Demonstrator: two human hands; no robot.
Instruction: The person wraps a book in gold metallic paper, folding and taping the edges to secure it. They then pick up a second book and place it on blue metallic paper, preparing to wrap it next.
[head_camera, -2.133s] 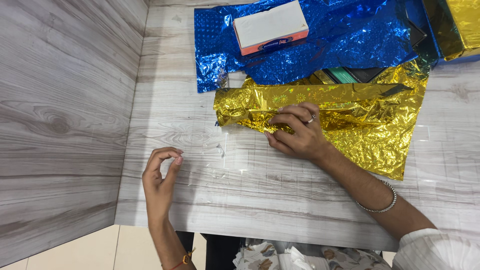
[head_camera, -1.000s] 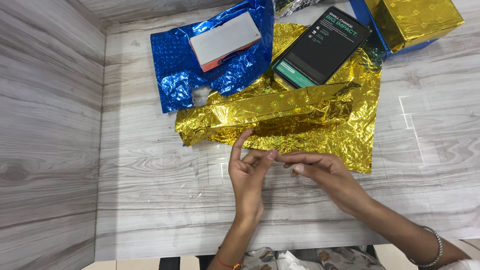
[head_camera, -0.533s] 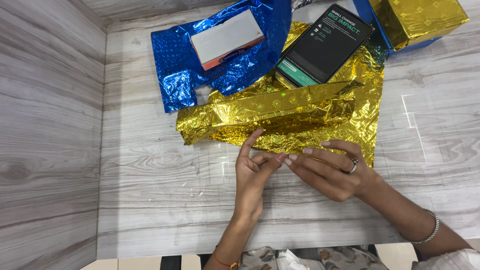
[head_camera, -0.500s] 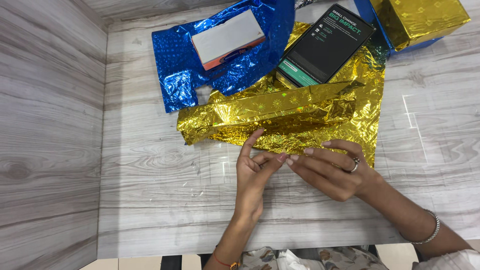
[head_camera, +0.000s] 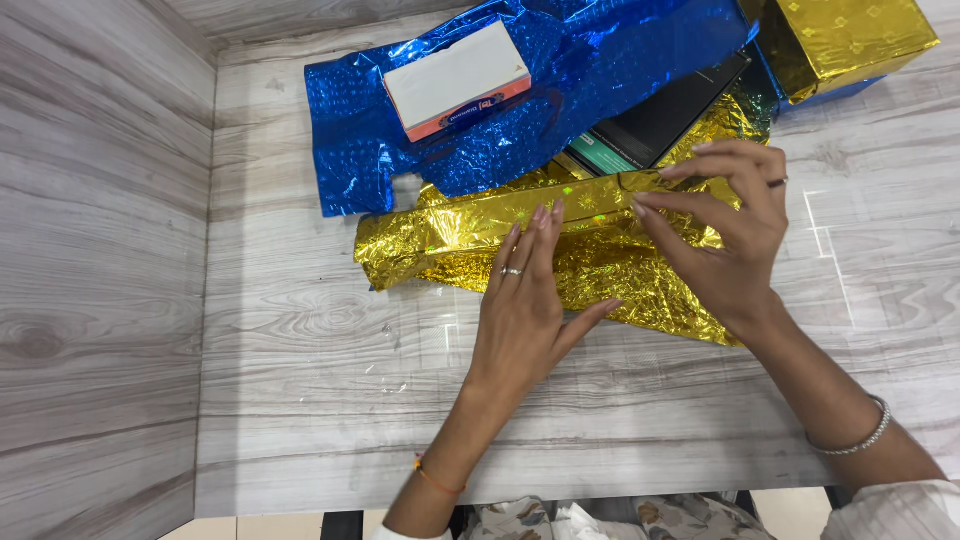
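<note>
A long package wrapped in gold foil lies across the wooden table, on a crinkled gold sheet. My left hand lies flat on the package's middle, fingers straight and together, a ring on one finger. My right hand is at the package's right end, with thumb and fingertips pinching the foil's folded edge there. What is inside the foil is hidden.
Behind lies a crumpled blue foil sheet with a white box with an orange edge on it. A dark flat box pokes out between the foils. A gold-wrapped box sits top right. A wood-grain panel borders the table's left.
Both hands have moved from in front of the gold sheet, fingertips together, up onto the gold package. The left now lies flat on it and the right pinches its right end.
</note>
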